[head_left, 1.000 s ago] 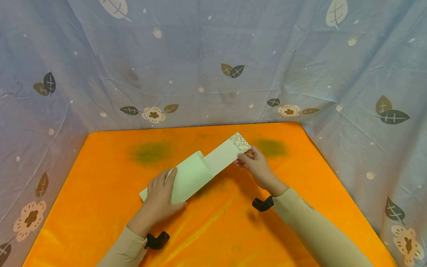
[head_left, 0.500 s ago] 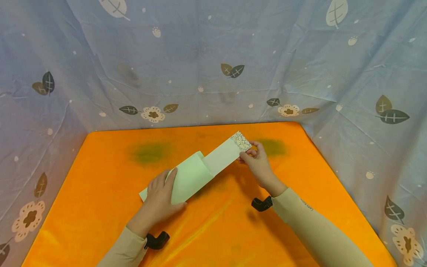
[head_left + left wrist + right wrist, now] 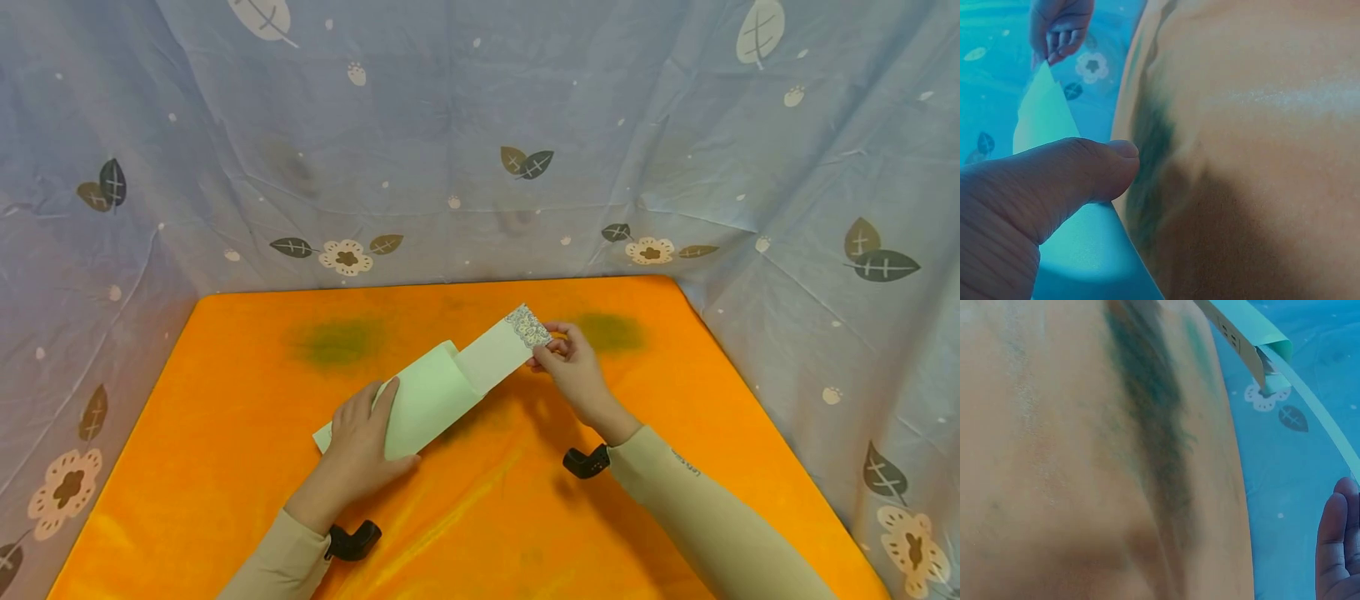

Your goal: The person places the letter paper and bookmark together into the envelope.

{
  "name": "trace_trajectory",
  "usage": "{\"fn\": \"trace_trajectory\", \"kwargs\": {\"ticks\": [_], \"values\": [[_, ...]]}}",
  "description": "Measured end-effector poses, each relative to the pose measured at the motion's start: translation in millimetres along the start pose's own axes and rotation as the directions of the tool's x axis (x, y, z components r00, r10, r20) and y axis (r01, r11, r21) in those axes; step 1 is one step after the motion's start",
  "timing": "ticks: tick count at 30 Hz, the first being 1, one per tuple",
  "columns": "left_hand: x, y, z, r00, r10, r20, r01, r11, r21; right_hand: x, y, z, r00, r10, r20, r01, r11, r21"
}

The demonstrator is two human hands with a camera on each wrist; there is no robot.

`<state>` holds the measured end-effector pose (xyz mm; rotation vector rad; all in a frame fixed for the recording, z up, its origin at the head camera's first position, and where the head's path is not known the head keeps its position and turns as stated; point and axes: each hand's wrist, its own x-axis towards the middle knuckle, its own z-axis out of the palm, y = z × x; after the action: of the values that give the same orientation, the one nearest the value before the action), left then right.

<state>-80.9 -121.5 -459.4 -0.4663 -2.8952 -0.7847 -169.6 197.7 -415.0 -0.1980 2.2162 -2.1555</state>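
Observation:
My left hand [image 3: 360, 437] grips a pale green paper sleeve [image 3: 431, 400], tilted up to the right. In the left wrist view its thumb [image 3: 1079, 172] lies across the sleeve's edge. A whitish card [image 3: 491, 358] with a lace-patterned end juts from the sleeve's upper right opening, its other part hidden inside. Near that patterned end my right hand [image 3: 577, 375] pinches the card by its edge. The right wrist view shows the card [image 3: 1322, 415] bowed as it enters the open end of the sleeve [image 3: 1250, 322], which has a brownish printed side.
Beneath the hands lies an orange cloth-covered table [image 3: 225, 483] with dark green patches. A blue-grey curtain [image 3: 450, 108] with leaves and flowers hangs behind and on both sides. A black wrist device [image 3: 356, 542] shows under each cuff.
Over the last half second the card has slid farther into the sleeve, and my right hand has moved slightly left and down with it. My left hand and the sleeve keep their place.

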Motion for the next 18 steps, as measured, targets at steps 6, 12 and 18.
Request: {"fn": "trace_trajectory", "kwargs": {"ticks": [6, 12, 18], "values": [[-0.5, -0.2, -0.2, 1.0, -0.003, 0.001, 0.003, 1.0, 0.003, 0.4, 3.6, 0.8, 1.0, 0.007, 0.015, -0.007, 1.0, -0.007], [-1.0, -1.0, 1.2, 1.0, 0.0, 0.0, 0.0, 1.0, 0.01, 1.5, 5.7, 0.4, 1.0, 0.007, 0.02, -0.006, 1.0, -0.018], [-0.6, -1.8, 1.4, 1.0, 0.001, -0.007, -0.001, 1.0, 0.013, 2.0, 5.1, 0.1, 1.0, 0.013, 0.016, -0.012, 0.999, -0.032]]}}
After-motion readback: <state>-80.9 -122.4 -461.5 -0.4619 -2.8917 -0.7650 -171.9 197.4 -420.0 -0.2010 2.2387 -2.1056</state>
